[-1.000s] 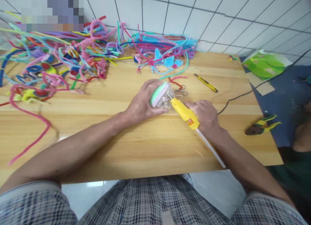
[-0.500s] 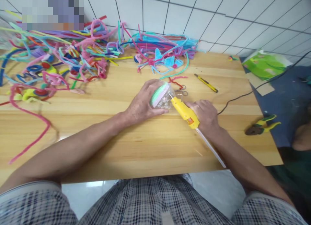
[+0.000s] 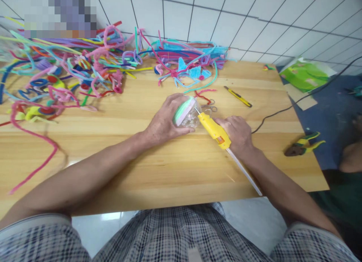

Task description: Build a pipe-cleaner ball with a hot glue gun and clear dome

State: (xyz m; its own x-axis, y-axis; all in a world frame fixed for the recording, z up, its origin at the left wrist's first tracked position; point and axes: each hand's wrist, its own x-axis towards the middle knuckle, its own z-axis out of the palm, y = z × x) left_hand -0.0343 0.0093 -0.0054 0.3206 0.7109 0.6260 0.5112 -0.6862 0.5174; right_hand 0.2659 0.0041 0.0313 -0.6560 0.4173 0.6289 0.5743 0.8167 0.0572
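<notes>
Yellow glue gun [image 3: 214, 129] faces a clear container [image 3: 190, 120] (contents indistinct).

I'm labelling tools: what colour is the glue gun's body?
The glue gun's body is yellow; head view shows it.

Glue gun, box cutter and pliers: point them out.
Glue gun [image 3: 214, 129], head view: on its yellow body.
Box cutter [image 3: 238, 97], head view: middle of its handle.
Pliers [image 3: 295, 150], head view: on their dark head.
</notes>
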